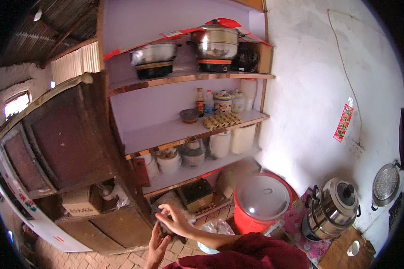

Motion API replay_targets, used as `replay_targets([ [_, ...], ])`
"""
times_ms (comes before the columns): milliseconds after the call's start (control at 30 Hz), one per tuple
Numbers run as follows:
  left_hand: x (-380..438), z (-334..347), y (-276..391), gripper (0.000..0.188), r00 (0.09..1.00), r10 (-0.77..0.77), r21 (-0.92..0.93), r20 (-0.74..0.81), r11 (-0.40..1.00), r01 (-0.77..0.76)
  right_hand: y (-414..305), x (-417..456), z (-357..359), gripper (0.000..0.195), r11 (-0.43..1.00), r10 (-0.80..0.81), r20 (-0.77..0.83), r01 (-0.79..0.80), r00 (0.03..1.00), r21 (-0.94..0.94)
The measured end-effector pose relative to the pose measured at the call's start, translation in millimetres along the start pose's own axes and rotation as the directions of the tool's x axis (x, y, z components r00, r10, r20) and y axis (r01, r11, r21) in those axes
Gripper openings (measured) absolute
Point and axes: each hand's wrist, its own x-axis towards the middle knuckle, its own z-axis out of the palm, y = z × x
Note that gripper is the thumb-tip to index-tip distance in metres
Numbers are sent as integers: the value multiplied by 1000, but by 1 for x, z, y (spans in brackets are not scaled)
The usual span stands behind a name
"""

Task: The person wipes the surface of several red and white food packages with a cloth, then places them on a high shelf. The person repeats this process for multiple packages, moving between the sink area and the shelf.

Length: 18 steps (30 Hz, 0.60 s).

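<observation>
My right hand reaches in from the right, its fingers apart and slightly bent. Just below it my left hand is raised from the bottom edge, with thumb and fingers spread. The fingertips of the two come close together; whether they touch is unclear. I see nothing held in either one. A dark shape shows between and behind them, too blurred to name. Beyond the hands is the lowest level of a shelf unit, with a dark-topped box. A plastic bag lies on the floor beside my right forearm.
A red lidded bucket stands to the right. Past it a stacked steamer pot sits near a small white cup. Shelves above hold pots, an egg tray and white buckets. A wooden cabinet borders the left.
</observation>
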Motion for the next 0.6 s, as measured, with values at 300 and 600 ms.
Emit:
replay_targets([
  [300, -322, -265, -51, 47, 691, 20, -299, -723, 892, -339, -181, -166, 347, 68, 923, -233, 804, -135, 547, 360],
  [600, -492, -426, 3, 18, 132, -173, -217, -976, 769, -601, -344, -226, 591, 50, 825, -449, 832, -206, 326, 526],
])
